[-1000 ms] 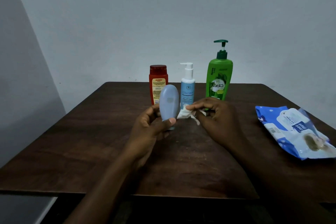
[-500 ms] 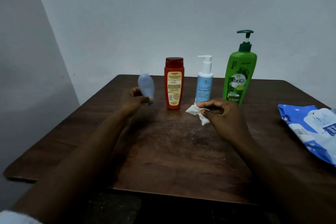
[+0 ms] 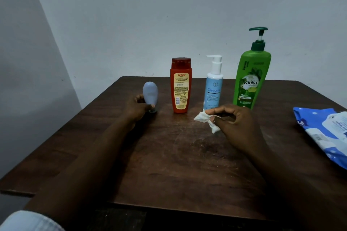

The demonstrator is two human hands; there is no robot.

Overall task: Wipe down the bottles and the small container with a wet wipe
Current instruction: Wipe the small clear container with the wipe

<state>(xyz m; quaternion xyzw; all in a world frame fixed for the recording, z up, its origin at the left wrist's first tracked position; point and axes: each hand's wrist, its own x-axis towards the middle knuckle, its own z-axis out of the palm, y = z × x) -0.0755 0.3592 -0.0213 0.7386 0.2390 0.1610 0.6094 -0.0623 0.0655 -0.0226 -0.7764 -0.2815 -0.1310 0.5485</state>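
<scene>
A small, smooth, egg-shaped blue-grey container (image 3: 150, 94) stands cap-down at about 10 o'clock on the dark, scuffed wooden surface (image 3: 178, 155), its rounded end up and its darker cap touching the wood. The left hand (image 3: 138, 107) has its fingers curled round the container's lower part, thumb at the front by the cap. Just beside it toward 11 o'clock stands an orange-red plastic bottle (image 3: 180, 86) with a flat red cap and a yellow label headed "Karthika"; the small print below is too fine to read. At 12 o'clock is a slim pale-blue pump bottle (image 3: 214, 88) with a white head, marked "Glycona…", its base hidden behind the right hand (image 3: 236, 123). That hand pinches a crumpled white wet wipe (image 3: 205, 119) between thumb and forefinger, the other fingers bent loosely. Toward 1 o'clock rises a tall glossy green pump bottle (image 3: 250, 80) reading "Vatika". At 3 o'clock lies a soft blue-and-white wipes packet (image 3: 323, 133), cut off by the frame edge, its writing illegible.
</scene>
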